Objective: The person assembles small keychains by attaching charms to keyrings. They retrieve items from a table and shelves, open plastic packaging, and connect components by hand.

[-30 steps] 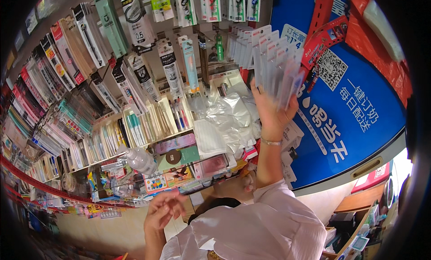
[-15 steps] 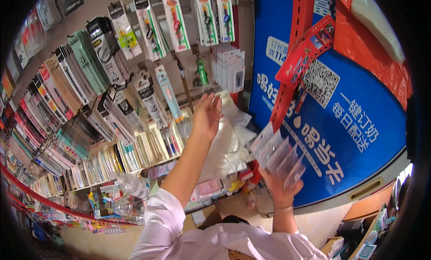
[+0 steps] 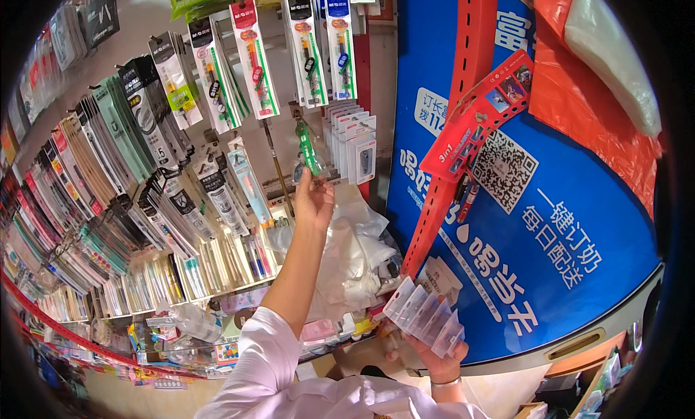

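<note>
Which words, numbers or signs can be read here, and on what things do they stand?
I do not copy wording, but print shows here:
Blue panel: large white characters, clear; smallest lines unreadable.
Square code: black and white, on the panel.
Red card: white print, clear; small lines unreadable.
Pen packs: top print clear, fine print too small.
Clear packets in right hand: none readable.

Blue panel [image 3: 423, 64]: large white characters, square black-and-white code [image 3: 504, 173]. Red card [image 3: 469, 123]: white print. Slim hanging packets [image 3: 253, 60]: white print on black, red, blue headers. Green packet [image 3: 307, 145]: markings too small to read.
</note>
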`<move>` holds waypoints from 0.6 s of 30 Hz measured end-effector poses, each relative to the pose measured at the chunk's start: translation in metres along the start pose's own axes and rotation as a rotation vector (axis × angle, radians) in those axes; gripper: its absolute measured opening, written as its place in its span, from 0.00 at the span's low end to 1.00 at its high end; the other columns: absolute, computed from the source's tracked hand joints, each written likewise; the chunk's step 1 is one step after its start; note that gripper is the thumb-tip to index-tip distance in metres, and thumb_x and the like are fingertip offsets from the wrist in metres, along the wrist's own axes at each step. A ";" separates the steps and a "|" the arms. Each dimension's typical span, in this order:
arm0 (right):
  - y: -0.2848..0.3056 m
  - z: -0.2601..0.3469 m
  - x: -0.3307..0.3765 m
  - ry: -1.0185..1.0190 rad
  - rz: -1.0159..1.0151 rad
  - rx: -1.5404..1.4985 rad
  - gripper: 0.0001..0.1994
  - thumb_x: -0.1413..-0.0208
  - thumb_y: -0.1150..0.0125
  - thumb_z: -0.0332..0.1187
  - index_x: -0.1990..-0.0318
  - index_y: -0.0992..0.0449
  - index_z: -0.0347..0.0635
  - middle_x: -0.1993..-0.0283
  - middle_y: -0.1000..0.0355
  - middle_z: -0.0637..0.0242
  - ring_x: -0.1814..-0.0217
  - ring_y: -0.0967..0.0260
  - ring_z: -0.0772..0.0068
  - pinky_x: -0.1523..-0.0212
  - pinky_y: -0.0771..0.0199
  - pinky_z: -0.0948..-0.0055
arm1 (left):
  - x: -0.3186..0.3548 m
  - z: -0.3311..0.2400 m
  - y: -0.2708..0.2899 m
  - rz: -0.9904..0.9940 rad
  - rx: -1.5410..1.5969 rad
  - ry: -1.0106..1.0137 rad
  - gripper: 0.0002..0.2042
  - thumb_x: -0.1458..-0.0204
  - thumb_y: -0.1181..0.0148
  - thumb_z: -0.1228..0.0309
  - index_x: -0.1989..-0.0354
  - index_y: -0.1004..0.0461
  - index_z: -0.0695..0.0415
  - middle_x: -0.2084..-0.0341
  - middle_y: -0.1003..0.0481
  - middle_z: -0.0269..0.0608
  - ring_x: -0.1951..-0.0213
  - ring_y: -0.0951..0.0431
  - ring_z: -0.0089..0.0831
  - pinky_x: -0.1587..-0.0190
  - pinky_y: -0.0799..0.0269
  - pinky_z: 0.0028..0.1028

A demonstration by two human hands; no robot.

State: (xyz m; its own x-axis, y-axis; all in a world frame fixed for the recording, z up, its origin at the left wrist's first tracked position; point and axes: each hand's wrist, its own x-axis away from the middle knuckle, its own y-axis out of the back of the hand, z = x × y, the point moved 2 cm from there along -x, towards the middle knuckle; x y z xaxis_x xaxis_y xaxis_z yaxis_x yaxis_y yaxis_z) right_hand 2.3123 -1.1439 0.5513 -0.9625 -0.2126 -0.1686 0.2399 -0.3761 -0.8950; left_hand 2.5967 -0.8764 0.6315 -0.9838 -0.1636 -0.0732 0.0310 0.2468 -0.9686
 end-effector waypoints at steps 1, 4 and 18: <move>0.002 -0.001 0.000 -0.008 -0.007 0.011 0.49 0.66 0.26 0.44 0.33 0.47 0.51 0.33 0.46 0.56 0.32 0.46 0.46 0.39 0.38 0.41 | 0.004 0.000 -0.005 0.025 -0.044 -0.003 0.08 0.49 0.35 0.71 0.65 0.28 0.55 0.69 0.28 0.34 0.69 0.29 0.27 0.67 0.30 0.25; 0.015 -0.007 0.002 -0.040 -0.033 0.017 0.48 0.66 0.27 0.45 0.33 0.46 0.50 0.34 0.43 0.56 0.33 0.44 0.47 0.39 0.37 0.43 | 0.022 -0.006 -0.027 0.118 -0.176 -0.031 0.09 0.48 0.37 0.75 0.60 0.29 0.54 0.68 0.26 0.34 0.69 0.28 0.24 0.71 0.31 0.21; -0.043 -0.013 -0.014 0.075 0.046 0.017 0.49 0.64 0.29 0.53 0.32 0.47 0.56 0.30 0.49 0.68 0.28 0.55 0.54 0.34 0.51 0.47 | 0.134 -0.029 -0.039 0.327 -0.316 0.026 0.11 0.49 0.41 0.81 0.58 0.29 0.54 0.63 0.26 0.35 0.59 0.24 0.29 0.55 0.24 0.30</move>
State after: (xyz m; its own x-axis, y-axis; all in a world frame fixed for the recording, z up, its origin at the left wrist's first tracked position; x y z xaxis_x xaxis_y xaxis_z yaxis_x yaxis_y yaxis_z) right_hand 2.3140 -1.1135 0.5868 -0.9571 -0.1621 -0.2400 0.2852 -0.3832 -0.8785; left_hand 2.4589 -0.8803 0.6660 -0.9355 -0.0051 -0.3532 0.2896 0.5617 -0.7750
